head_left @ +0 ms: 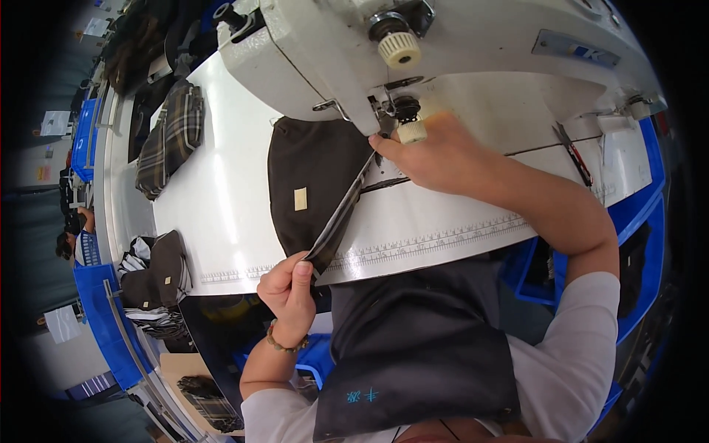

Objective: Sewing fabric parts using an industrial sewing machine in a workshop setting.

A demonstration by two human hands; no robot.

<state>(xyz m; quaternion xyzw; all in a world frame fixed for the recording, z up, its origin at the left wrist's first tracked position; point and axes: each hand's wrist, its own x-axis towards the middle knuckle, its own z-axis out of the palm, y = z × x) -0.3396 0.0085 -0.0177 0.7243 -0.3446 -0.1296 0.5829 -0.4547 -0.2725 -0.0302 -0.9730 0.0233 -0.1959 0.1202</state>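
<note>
My black apron [421, 325] is nearest, with blue characters on it; past it stands the white sewing machine [310, 52]. The brown cloth [314, 166] lies on the bench [229, 148], left of my right hand [439, 151] and up from my left hand [288, 295]. My left hand pinches its lower corner between thumb and fingers, at the front edge. My right hand's fingertips touch the top of its striped edge, beside the needle area; the knob hides part, so I cannot tell whether they grip. The cloth bears a small cream label [300, 198], no writing legible; the machine has a lettered plate [576, 50]. A printed scale [413, 246] follows the bench's front edge. White surface gives room leftward to a plaid bundle [171, 140]; on the right, beyond my forearm, lie red-handled snips [574, 153].
</note>
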